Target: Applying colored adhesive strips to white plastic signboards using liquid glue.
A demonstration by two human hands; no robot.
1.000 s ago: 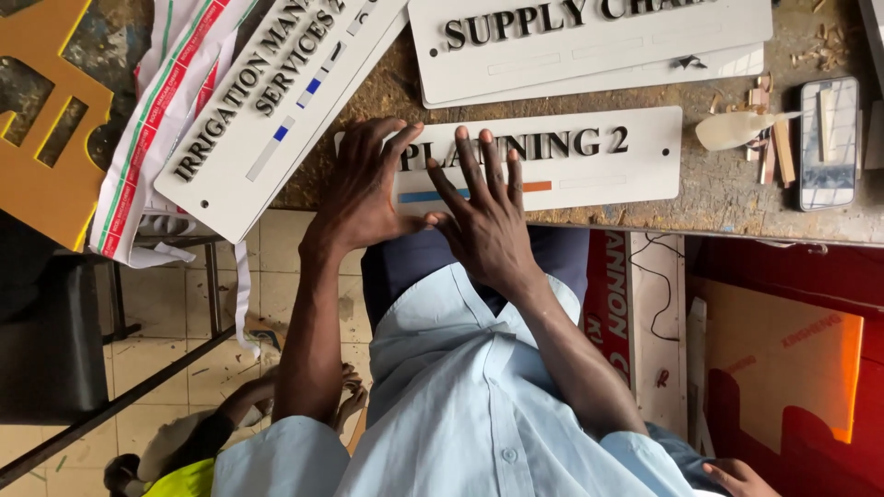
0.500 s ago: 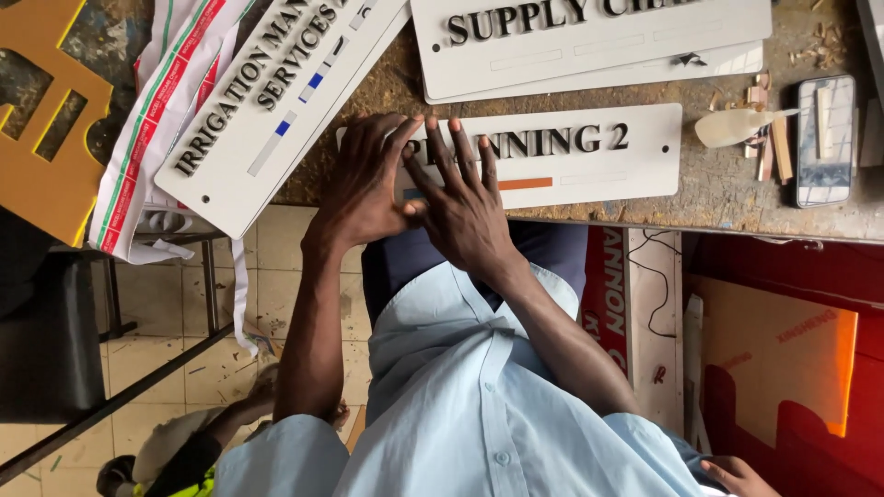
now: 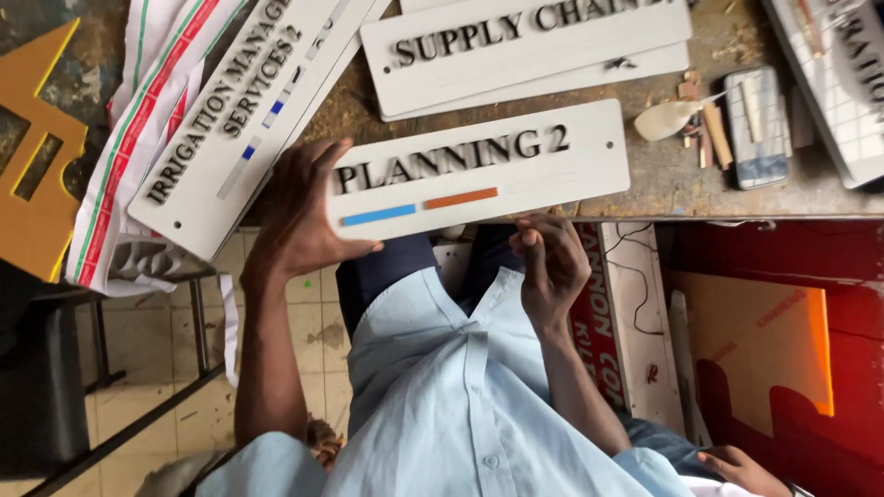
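A white rectangular sign (image 3: 552, 170) with raised dark letters and a blue and an orange strip lies at the front edge of the worn wooden workbench (image 3: 672, 189). My left hand (image 3: 299, 216) grips the sign's left end, fingers spread on top and the thumb along its lower edge. My right hand (image 3: 552, 262) hangs just below the sign's lower edge, over my lap, with its fingers curled in. Nothing shows in it.
Two more white lettered signs (image 3: 516, 46) (image 3: 239, 110) lie behind and to the left, one on a striped cloth (image 3: 115, 175). A phone (image 3: 755, 129) and a cream scraper (image 3: 668, 118) sit at the right. An orange cut-out board (image 3: 37, 184) is far left. Another hand (image 3: 737, 465) shows bottom right.
My right hand has come off the sign's left part and dropped below its lower edge. The left hand stays on the left end, and the blue strip is now uncovered.
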